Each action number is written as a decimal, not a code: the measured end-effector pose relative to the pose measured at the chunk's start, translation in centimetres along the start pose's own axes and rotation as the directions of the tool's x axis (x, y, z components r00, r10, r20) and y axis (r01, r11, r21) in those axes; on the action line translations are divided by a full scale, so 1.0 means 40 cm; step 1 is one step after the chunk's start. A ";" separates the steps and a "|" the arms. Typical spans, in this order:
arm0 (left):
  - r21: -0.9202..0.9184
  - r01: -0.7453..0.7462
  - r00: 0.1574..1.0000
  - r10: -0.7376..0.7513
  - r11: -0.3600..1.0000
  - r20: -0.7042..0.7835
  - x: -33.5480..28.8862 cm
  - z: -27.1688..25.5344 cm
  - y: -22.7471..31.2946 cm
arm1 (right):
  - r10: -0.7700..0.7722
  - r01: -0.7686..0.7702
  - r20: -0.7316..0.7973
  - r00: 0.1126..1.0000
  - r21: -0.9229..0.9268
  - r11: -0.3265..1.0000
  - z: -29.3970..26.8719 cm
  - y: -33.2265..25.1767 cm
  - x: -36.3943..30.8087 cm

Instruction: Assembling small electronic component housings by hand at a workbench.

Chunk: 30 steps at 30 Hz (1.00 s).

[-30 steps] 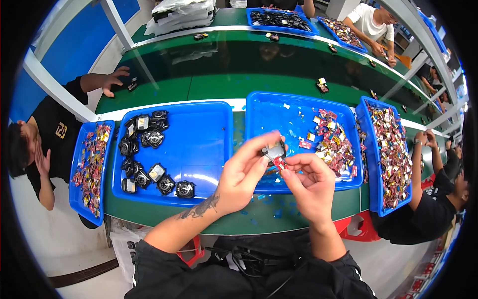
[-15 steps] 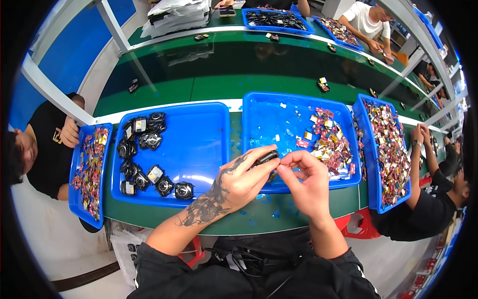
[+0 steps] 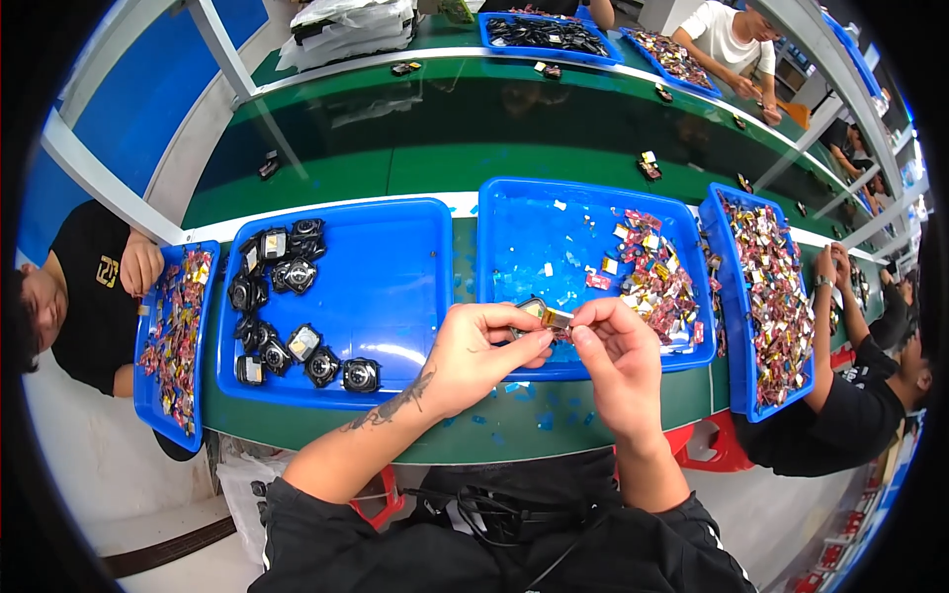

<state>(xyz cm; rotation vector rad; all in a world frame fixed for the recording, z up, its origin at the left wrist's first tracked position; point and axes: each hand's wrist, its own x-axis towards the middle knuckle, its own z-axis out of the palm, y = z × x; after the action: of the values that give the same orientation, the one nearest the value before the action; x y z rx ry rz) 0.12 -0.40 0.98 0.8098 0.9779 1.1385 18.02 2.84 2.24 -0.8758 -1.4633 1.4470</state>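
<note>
Above the front edge of the right blue tray [image 3: 484, 247], my left hand [image 3: 479, 356] holds a black watch case [image 3: 532, 306] between thumb and fingers, which cover much of it. A small flat silver-and-yellow part [image 3: 557, 318], like a battery pack, sticks out of the case's right side. My right hand [image 3: 625, 366] pinches at that part's right end with thumb and index finger. Loose red, white and yellow parts [image 3: 652, 262] and blue film scraps lie in this tray. The left blue tray [image 3: 395, 237] holds several black watch cases [image 3: 362, 375] along its left and lower sides.
Narrow blue trays heaped with small parts stand at far left [image 3: 206, 336] and right [image 3: 736, 326]. Beyond runs a green conveyor [image 3: 425, 124] with scattered assemblies [image 3: 648, 165]. Metal posts [image 3: 219, 49] frame it. People work on both sides and across.
My left hand has turned so the watch case faces up and shows the silver-and-yellow part. My right hand stays close beside it. Across the conveyor, a phone is no longer seen in a person's hand.
</note>
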 end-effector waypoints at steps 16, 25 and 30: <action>0.053 -0.151 0.988 0.152 0.987 -0.014 -0.005 0.006 0.009 | -0.044 0.031 -0.179 0.983 -0.077 0.997 0.033 0.000 0.002; -0.006 -0.115 0.993 0.115 0.993 0.034 -0.010 0.000 0.018 | -0.136 0.114 -0.063 0.989 -0.277 0.954 0.025 -0.015 0.009; -0.024 -0.216 0.975 0.217 0.976 0.035 -0.009 0.015 0.002 | -0.235 0.186 -0.050 0.971 -0.459 0.869 0.025 -0.009 0.007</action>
<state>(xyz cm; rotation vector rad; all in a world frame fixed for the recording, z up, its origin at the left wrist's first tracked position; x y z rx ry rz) 0.61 -0.75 1.34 0.9351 0.8602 1.3136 17.00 2.70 2.68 -1.0145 -1.7896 0.8942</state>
